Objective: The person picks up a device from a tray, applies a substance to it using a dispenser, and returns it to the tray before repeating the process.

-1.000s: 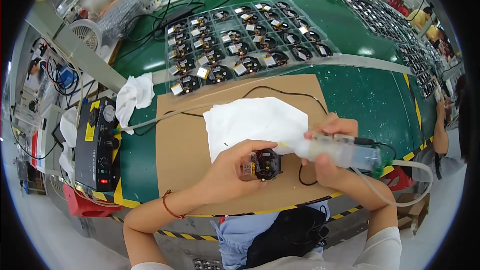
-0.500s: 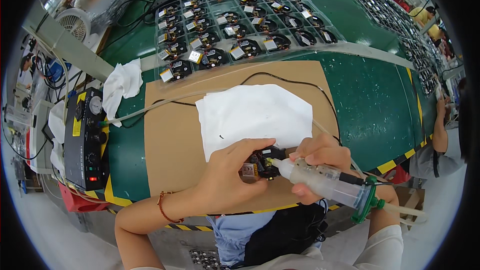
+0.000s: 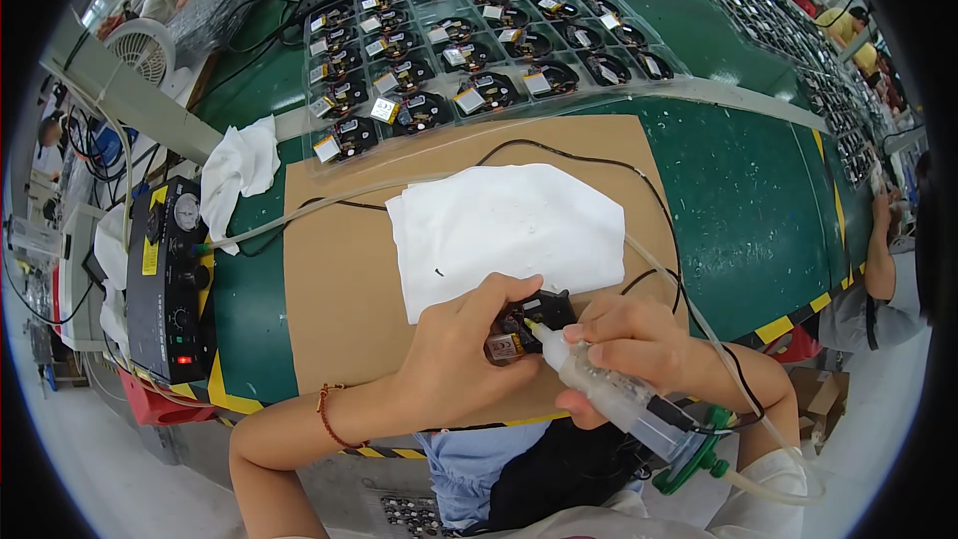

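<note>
Green bench [image 3: 743,215]; pale floor [image 3: 200,484]; red stool [image 3: 160,407], probably, left.

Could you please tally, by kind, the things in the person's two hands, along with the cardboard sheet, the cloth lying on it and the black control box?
Syringe, in the right hand: 1
Round black device, in the left hand: 1
Cardboard sheet: 1
White cloth: 1
Black control box: 1
Total: 5
</note>
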`<state>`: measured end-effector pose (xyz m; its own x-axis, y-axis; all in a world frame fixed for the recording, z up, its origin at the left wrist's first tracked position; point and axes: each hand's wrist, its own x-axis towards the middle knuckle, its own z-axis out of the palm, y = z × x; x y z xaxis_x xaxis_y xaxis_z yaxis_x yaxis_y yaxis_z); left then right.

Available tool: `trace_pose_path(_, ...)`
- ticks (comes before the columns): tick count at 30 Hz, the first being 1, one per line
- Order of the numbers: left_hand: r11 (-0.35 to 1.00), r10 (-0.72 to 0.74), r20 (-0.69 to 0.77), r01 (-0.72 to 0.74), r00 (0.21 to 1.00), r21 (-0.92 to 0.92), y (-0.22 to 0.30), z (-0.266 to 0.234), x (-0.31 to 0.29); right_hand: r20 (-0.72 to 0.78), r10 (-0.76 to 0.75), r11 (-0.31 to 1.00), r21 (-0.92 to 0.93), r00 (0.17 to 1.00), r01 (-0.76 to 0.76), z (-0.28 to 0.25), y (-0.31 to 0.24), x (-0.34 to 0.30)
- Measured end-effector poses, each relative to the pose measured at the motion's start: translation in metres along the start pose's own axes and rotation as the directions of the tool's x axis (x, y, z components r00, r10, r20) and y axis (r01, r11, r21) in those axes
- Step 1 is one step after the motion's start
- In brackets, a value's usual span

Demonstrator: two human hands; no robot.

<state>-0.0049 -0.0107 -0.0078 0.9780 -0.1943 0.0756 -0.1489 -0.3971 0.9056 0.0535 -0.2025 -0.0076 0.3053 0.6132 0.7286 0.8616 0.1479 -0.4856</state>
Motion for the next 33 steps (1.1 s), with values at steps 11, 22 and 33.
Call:
trace_pose_path(11, 0.998, 0.052, -0.008, -0.051, 0.999, 0.034, 0.007, 0.000, 0.001, -0.139, -0.086, 0.994, 0.054, 0.986, 0.094, 0.005, 0.001, 0.004)
trace_pose_path(22, 0.997, 0.026, -0.019, -0.024, 0.999, 0.077, 0.008, 0.001, 0.000, -0.162, -0.149, 0.988, 0.007, 0.975, 0.153, 0.009, 0.001, 0.001)
trace_pose_path(33, 0.997, 0.026, -0.033, -0.024, 0.999, 0.068, 0.006, 0.003, -0.001, -0.167, -0.164, 0.986, -0.004, 0.972, 0.165, 0.010, -0.001, 0.000)
